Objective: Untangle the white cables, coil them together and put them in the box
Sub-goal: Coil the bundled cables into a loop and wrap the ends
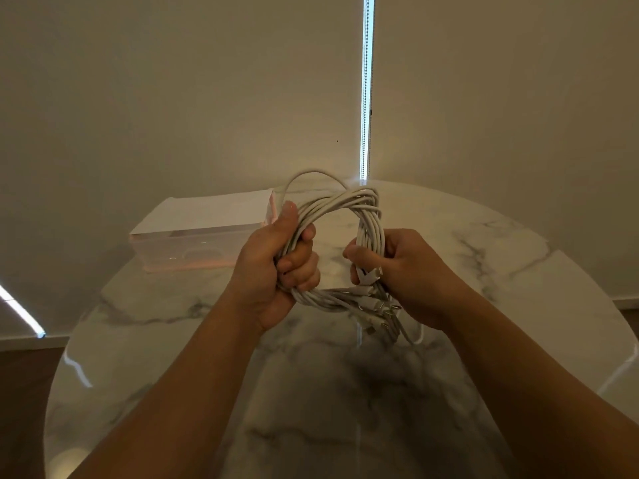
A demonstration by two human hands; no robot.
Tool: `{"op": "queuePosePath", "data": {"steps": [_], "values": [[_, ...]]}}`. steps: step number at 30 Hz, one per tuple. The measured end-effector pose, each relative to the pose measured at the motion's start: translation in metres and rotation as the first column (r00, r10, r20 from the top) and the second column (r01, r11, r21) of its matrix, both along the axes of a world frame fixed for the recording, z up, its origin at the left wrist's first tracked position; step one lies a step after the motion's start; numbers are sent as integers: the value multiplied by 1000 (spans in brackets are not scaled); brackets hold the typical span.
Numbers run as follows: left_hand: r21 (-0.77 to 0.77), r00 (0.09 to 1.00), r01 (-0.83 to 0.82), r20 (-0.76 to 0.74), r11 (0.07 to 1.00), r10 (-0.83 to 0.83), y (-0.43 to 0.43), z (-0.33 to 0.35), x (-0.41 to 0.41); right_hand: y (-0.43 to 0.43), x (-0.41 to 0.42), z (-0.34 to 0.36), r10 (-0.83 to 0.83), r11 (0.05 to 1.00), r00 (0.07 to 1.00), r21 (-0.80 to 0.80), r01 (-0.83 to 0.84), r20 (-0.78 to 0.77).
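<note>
Two hands — left hand, right hand — both fisted around one cable coil (strands uncountable).

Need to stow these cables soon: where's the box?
In the head view, the box sits on the marble table, far left, just beyond the left hand.

two bare forearms, left hand, right hand
</note>
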State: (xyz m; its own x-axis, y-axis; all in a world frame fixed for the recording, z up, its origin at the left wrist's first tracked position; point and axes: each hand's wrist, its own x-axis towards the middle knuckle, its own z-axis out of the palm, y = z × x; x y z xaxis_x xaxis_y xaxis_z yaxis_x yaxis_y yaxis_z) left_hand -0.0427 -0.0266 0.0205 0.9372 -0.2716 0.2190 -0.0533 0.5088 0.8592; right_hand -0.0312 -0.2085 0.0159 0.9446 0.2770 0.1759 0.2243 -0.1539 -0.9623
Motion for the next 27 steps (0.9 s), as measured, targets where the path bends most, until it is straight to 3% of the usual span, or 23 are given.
{"op": "queuePosePath", "data": {"steps": [5, 13, 19, 23, 27], "values": [[31, 989, -145, 5, 989, 145, -5, 5, -7, 1, 0, -3, -7, 1000, 1000, 28, 7, -10], [93, 987, -148, -39, 985, 153, -6, 8, -12, 3, 0, -4, 17, 997, 1000, 71, -15, -20], [203, 888, -431, 272, 879, 372, -6, 8, -8, 2, 0, -4, 10, 998, 1000, 65, -10, 0], [274, 766, -561, 529, 781, 365, 0, 8, -11, 2, 0, -4, 9, 997, 1000, 77, -9, -2], [334, 751, -606, 540, 722, 381, 1, 5, -13, 1, 0, -1, -7, 992, 999, 122, 12, -42]]}}
